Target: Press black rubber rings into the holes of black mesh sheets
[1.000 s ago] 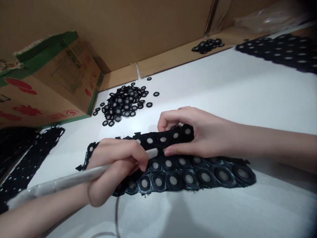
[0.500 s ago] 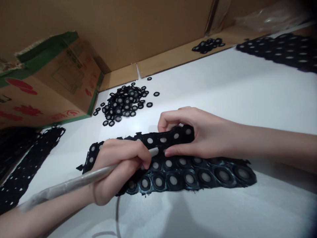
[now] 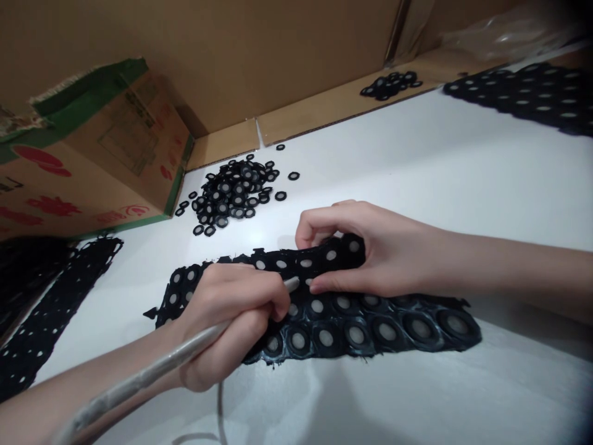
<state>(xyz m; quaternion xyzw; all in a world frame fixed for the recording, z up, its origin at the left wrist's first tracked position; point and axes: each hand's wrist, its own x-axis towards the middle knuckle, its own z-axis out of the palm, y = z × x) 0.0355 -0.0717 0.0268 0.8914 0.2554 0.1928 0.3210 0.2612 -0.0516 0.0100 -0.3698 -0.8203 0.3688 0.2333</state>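
Note:
My left hand point(image 3: 236, 318) is closed round a long grey pen-like tool point(image 3: 157, 374). The tool's rear runs back along the forearm, and its tip rests at a black sheet point(image 3: 356, 334) covered in rows of rings with pale round centres. At the sheet's far right part, my right hand point(image 3: 370, 247) pinches its raised, curled edge, fingers behind and thumb in front. The thumb tip lies beside one pale disc, close to the tool's tip. Whether the tip touches the sheet I cannot tell. My left hand covers part of the sheet's left side.
A heap of loose black rings point(image 3: 236, 191) lies beyond the sheet, and a smaller pile point(image 3: 391, 85) sits on the cardboard ledge. More black sheets stand at the left point(image 3: 60, 309) and far right point(image 3: 532, 93). A cardboard box point(image 3: 115, 148) is at the left. A thin cord point(image 3: 220, 408) lies in front.
My left hand has shifted slightly right and down, and the tool's rear end has swung lower. My right hand still pinches the sheet in nearly the same place.

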